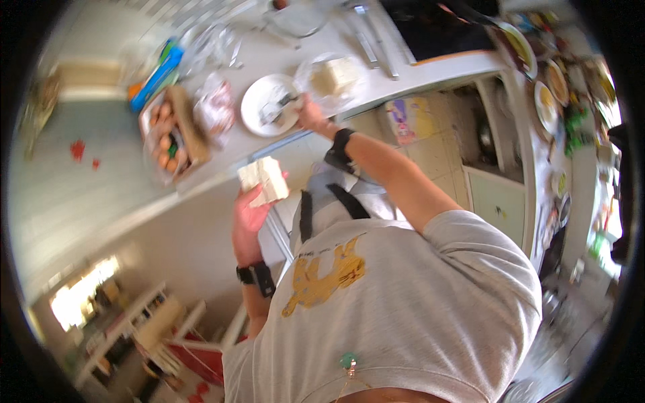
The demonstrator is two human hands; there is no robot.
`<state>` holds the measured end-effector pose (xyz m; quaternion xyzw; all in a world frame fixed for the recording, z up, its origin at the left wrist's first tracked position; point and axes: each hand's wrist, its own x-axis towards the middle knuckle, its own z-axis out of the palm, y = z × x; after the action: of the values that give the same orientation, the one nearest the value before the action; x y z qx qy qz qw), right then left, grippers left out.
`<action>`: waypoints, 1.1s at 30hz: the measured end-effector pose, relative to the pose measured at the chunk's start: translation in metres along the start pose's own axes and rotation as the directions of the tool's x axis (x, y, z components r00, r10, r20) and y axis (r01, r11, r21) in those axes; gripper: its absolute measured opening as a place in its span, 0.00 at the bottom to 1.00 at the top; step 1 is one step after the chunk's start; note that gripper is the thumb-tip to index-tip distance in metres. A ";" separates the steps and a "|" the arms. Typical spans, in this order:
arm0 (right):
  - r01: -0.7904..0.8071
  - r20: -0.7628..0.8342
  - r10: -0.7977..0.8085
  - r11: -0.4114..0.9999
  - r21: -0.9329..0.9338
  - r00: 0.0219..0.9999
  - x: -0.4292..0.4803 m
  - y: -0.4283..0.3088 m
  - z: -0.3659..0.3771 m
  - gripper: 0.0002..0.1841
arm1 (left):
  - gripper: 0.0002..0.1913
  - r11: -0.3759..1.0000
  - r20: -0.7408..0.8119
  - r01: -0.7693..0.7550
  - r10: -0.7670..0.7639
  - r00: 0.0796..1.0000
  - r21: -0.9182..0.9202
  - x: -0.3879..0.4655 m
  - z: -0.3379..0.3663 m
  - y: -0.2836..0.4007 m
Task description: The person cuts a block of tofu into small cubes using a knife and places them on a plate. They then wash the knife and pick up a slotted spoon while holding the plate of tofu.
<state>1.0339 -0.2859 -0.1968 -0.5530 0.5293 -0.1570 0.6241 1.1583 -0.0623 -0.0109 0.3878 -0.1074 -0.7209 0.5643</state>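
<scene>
A pale block that looks like tofu (264,180) rests in my left hand (248,211), held just off the counter's front edge. My right hand (311,117) reaches to the right rim of a white plate (254,113). On that plate lie grey, dark and shiny pieces (276,107), too blurred to name. Whether my right fingers grip the rim or one of these pieces is unclear. Just to the right, a second pale block (341,75) sits on a plate or shallow dish (308,83), partly wrapped around by something clear.
Left of the plates stand a clear bag with pinkish contents (215,103) and a carton of brown eggs (164,143). Behind lie a blue packet (158,75), a glass bowl (295,20) and metal utensils (370,40). A black cooktop (438,30) is at right.
</scene>
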 end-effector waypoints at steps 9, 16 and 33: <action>0.272 0.104 -0.259 0.952 -0.141 0.960 -0.111 0.011 -0.182 0.21 | 0.36 1.000 0.077 0.019 -0.019 0.997 0.005 0.061 0.024 0.015; -0.135 -0.829 0.077 0.991 0.002 0.554 -0.242 0.156 -0.567 0.06 | 0.37 0.996 0.070 -0.053 0.057 0.996 -0.065 0.098 0.075 -0.011; -0.759 -0.947 0.115 0.630 -0.163 0.299 -0.329 0.371 -0.922 0.36 | 0.32 0.987 -0.163 -0.138 0.123 0.979 -0.082 0.148 0.184 -0.063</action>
<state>-0.0083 -0.3858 -0.1960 -0.3697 0.9255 -0.0511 0.0643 0.9781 -0.2257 0.0109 0.4089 -0.0539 -0.6536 0.6345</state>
